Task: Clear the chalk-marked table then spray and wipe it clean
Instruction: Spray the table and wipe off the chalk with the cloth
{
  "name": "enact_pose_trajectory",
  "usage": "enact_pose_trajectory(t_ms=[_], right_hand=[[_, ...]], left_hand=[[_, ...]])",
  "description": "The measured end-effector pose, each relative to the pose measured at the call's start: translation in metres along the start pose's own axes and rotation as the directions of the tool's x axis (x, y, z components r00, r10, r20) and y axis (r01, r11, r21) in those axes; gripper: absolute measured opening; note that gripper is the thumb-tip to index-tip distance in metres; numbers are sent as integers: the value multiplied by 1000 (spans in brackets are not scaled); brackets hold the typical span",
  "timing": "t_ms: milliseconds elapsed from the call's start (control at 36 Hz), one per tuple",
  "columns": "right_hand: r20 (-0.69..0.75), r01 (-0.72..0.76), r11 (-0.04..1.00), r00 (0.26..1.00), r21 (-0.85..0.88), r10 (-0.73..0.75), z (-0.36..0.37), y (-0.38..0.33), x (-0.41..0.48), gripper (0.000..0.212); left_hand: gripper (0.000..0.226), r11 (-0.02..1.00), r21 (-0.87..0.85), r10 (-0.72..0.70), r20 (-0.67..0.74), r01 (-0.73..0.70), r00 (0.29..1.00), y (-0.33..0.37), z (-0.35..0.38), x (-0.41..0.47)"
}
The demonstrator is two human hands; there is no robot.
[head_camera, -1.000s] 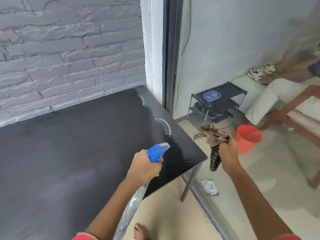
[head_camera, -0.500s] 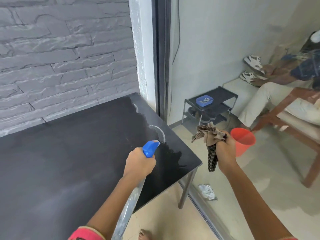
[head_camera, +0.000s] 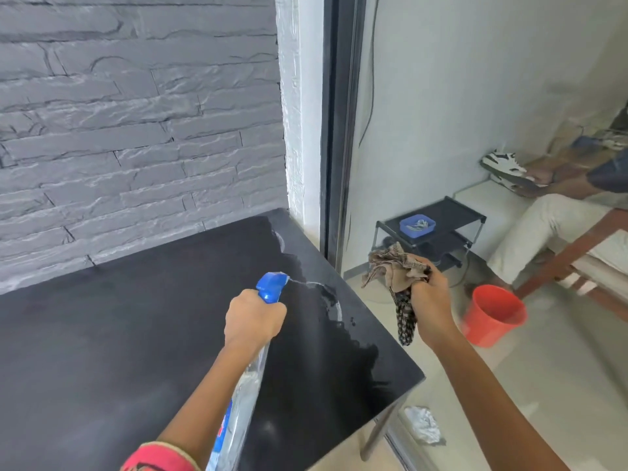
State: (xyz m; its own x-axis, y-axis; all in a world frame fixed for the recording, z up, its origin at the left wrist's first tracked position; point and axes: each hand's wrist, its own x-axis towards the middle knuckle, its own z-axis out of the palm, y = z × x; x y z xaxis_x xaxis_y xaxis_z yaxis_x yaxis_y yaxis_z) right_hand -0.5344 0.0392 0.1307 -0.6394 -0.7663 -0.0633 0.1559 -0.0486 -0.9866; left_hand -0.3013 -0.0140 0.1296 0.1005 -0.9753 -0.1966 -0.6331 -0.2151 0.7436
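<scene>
My left hand is clamped round the neck of the spray bottle, its blue nozzle aimed out over the black bench. The clear body of the bottle runs back along my forearm. Just past the nozzle, a curved white chalk mark shows on the bench top, with a dark wet patch spreading around it toward the near right corner. My right hand is closed tight on a bunched brown cloth, held off the bench's right edge, one patterned end hanging below my fist. Down on the floor sits an orange bucket, and a crumpled white rag lies by the bench leg.
</scene>
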Motion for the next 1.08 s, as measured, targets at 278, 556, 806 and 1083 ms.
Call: enact_pose_trajectory(t_ms=[278, 556, 806, 1083], right_hand=[[56, 17, 1000, 998, -17, -16, 55, -10, 42, 42], [125, 14, 998, 992, -58, -7, 95, -1, 81, 38], [277, 56, 963, 961, -263, 20, 139, 65, 117, 37], [531, 210, 698, 800, -685, 280, 216, 163, 154, 54]], left_hand=[[30, 985, -172, 10, -47, -18, 999, 22, -15, 72], [14, 994, -104, -41, -84, 32, 996, 35, -21, 124], [19, 959, -281, -14, -164, -33, 986, 32, -36, 168], [39, 860, -455, 96, -301, -231, 949, 45, -63, 215]])
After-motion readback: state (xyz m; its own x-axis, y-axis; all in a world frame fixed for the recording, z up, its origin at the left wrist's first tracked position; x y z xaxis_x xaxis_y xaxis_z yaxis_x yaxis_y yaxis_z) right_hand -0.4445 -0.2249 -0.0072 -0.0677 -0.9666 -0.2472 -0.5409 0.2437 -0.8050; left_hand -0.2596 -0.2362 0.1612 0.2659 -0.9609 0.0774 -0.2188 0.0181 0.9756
